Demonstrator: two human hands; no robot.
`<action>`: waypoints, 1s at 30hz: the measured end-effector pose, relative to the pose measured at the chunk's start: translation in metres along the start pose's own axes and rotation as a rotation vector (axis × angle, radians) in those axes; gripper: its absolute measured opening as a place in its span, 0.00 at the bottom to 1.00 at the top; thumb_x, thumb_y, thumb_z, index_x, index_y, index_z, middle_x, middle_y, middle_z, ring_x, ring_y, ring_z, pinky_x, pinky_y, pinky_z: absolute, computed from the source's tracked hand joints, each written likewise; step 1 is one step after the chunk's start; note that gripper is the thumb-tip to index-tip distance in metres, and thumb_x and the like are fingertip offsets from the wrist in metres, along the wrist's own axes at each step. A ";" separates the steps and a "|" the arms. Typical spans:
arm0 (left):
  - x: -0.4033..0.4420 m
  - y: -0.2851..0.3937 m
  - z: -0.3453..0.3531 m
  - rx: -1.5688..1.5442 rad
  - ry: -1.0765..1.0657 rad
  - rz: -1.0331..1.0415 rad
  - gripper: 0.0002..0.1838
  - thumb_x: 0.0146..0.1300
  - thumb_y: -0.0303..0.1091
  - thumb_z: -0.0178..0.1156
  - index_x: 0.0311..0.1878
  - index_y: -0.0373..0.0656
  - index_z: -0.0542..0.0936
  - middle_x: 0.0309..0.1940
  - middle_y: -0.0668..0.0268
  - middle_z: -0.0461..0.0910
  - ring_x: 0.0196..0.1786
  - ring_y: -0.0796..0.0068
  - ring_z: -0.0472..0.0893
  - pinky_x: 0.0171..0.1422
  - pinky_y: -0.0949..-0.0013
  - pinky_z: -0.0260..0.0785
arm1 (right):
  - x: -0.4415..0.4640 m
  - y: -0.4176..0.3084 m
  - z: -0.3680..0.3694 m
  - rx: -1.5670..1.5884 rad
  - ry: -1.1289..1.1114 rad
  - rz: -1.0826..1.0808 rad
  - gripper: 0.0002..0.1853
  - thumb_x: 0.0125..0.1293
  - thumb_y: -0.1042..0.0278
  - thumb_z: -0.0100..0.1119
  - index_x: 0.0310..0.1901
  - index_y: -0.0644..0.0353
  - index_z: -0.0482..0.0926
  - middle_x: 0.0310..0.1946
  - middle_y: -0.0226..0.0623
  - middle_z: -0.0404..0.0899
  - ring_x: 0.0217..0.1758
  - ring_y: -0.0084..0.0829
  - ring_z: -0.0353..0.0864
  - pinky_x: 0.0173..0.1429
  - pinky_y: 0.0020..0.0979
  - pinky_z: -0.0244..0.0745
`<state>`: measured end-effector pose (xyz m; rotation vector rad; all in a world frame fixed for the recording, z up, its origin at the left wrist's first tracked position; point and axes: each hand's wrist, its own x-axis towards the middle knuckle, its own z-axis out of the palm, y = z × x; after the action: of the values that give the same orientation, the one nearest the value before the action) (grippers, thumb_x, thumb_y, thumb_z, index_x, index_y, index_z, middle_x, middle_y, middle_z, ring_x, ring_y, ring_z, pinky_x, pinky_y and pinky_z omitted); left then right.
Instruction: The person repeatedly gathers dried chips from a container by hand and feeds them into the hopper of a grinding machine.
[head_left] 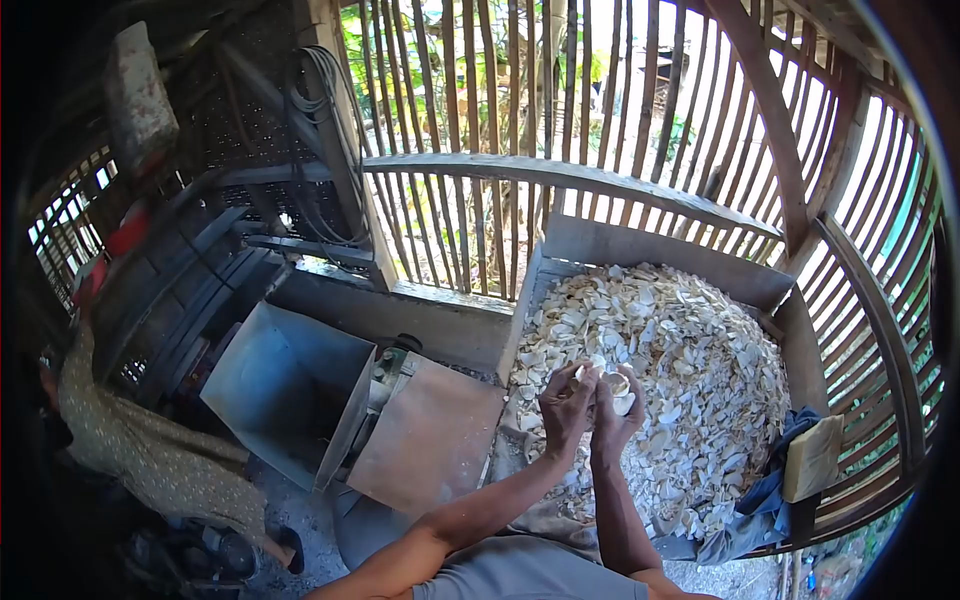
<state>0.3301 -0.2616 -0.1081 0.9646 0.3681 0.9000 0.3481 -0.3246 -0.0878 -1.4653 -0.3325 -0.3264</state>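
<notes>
Grey shirt (540, 575): wearer's own, closest to camera.
Hopper (285, 350): sheet metal, open top, flat panel (430, 430) to its right.
Left hand (566, 405): fingers curled on a small pale piece (581, 372).
Right hand (612, 420): closed round curved pale pieces (623, 404), just beside the left.
Pile (670, 360): similar pieces, beneath both hands, inside walled bin (660, 245).
Handling: light grip, edges look brittle; work low over pile so drops land in it.
</notes>
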 end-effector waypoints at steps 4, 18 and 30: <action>0.009 0.031 0.009 0.035 0.001 0.114 0.11 0.67 0.31 0.69 0.50 0.37 0.86 0.43 0.70 0.82 0.33 0.89 0.72 0.36 0.80 0.66 | 0.009 -0.013 0.013 0.083 -0.014 -0.008 0.19 0.59 0.72 0.70 0.53 0.63 0.82 0.50 0.40 0.81 0.57 0.36 0.77 0.67 0.38 0.68; 0.058 0.270 -0.036 0.174 0.200 0.675 0.12 0.69 0.34 0.67 0.52 0.40 0.84 0.43 0.69 0.85 0.46 0.83 0.81 0.49 0.75 0.74 | 0.005 -0.177 0.181 0.546 -0.395 -0.223 0.24 0.57 0.71 0.73 0.55 0.65 0.81 0.53 0.43 0.78 0.57 0.33 0.78 0.63 0.35 0.73; 0.060 0.342 -0.233 0.564 0.715 0.734 0.17 0.68 0.40 0.67 0.46 0.33 0.86 0.34 0.66 0.86 0.35 0.80 0.78 0.39 0.72 0.70 | -0.136 -0.178 0.334 0.376 -1.065 0.268 0.25 0.57 0.56 0.72 0.53 0.63 0.84 0.48 0.43 0.86 0.54 0.33 0.85 0.60 0.35 0.76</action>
<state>0.0506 0.0022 0.0557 1.3004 0.9421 1.8870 0.1436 -0.0042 0.0436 -1.1747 -0.9718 0.7413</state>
